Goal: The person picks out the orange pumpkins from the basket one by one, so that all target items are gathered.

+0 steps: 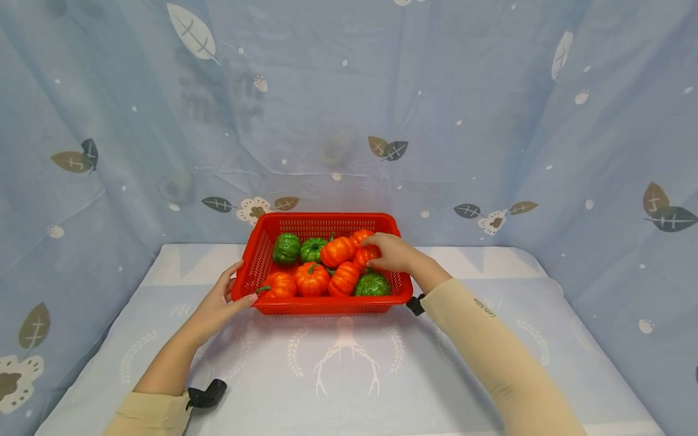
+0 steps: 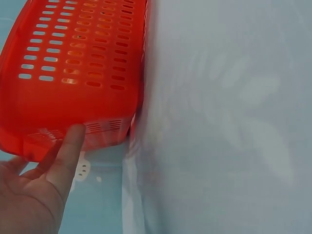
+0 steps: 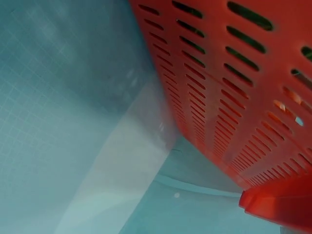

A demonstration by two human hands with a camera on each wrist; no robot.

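Note:
A red plastic basket (image 1: 327, 307) with slotted walls holds several small pumpkins. At its left end my left hand (image 1: 222, 306) grips the rim near the front corner, with the thumb along the front edge. The left wrist view shows fingers (image 2: 73, 146) against the basket wall (image 2: 68, 105). My right hand (image 1: 394, 253) reaches over the right rim, fingers and thumb curled about an orange-red pumpkin (image 1: 364, 258). Another orange pumpkin (image 1: 360, 237) sits just behind it, and a green pumpkin (image 1: 372, 284) lies in front. In the right wrist view the basket's slotted wall (image 3: 214, 92) hides the right hand.
Green pumpkins (image 1: 286, 249) lie toward the basket's back left, and orange ones (image 1: 312, 279) along its front. The basket stands toward the back of a table (image 1: 262, 387) covered in pale patterned cloth. A blue leaf-print curtain (image 1: 327, 109) hangs behind and at both sides.

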